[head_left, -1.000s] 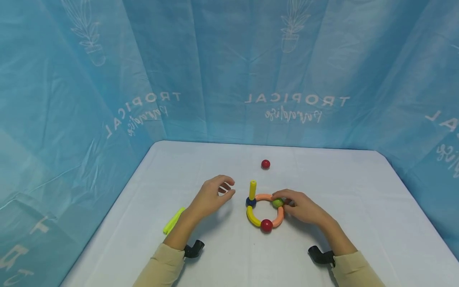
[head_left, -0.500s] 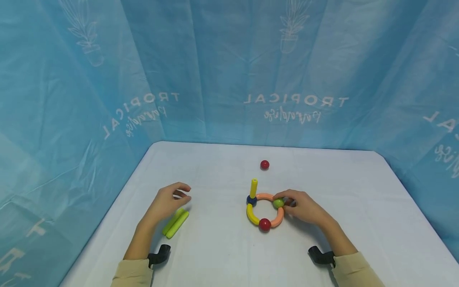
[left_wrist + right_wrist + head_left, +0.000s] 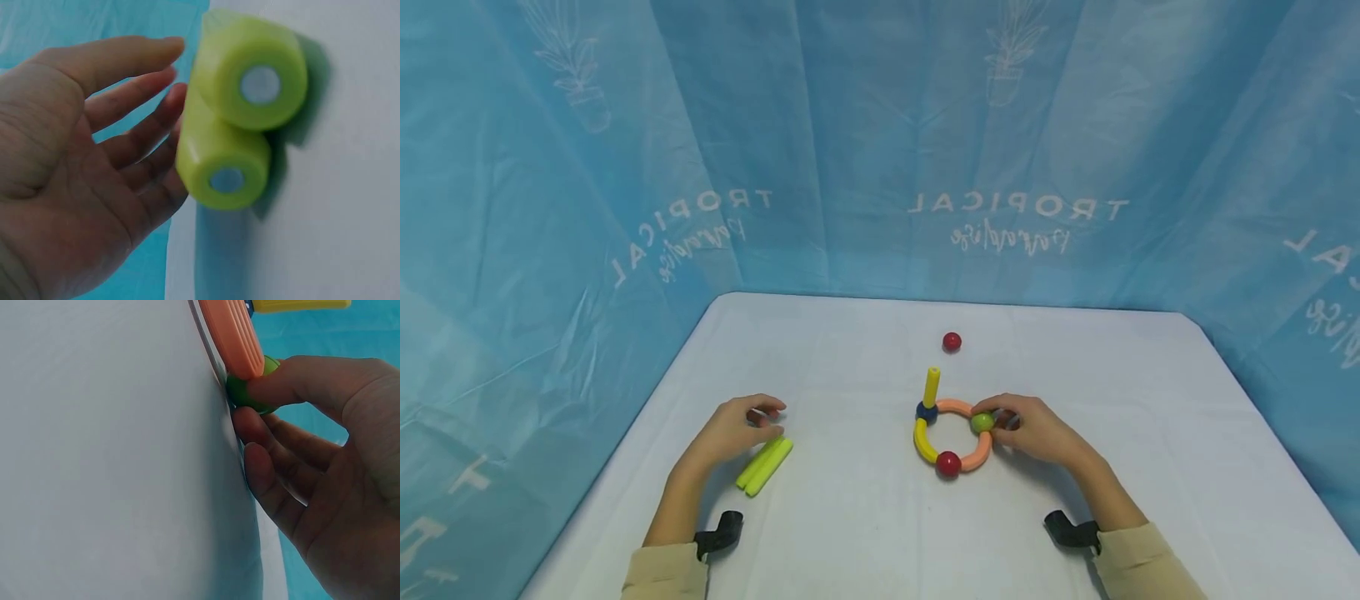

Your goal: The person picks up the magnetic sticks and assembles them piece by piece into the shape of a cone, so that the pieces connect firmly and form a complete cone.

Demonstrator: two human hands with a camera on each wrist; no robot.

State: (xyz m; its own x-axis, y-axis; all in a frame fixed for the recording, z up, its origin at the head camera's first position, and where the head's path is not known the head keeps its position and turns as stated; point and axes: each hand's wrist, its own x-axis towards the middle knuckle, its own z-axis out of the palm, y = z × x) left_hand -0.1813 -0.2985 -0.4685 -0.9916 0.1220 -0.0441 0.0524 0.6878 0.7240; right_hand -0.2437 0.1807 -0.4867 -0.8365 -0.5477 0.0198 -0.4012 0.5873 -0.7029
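Note:
My right hand (image 3: 1032,427) pinches a green ball (image 3: 982,423) between thumb and fingers. This ball belongs to a ring on the table, built with curved orange rods (image 3: 977,452), a curved yellow rod (image 3: 922,442), a red ball (image 3: 948,465) and a dark blue ball (image 3: 927,412). A straight yellow rod (image 3: 932,387) stands up from the blue ball. My left hand (image 3: 730,427), fingers loosely bent and apart, is right beside two lime-green rods (image 3: 764,467) lying side by side. In the left wrist view, pale discs show in the ends of these rods (image 3: 244,119).
A loose red ball (image 3: 952,342) lies behind the ring on the white tablecloth (image 3: 865,533). Blue printed curtains (image 3: 865,150) close off the back and sides of the table. A black wrist mount (image 3: 721,533) sits on each arm.
My left hand has moved left, away from beside the ring, and lowered to the lime-green rods. My right hand stays at the green ball, and the ring has shifted only slightly.

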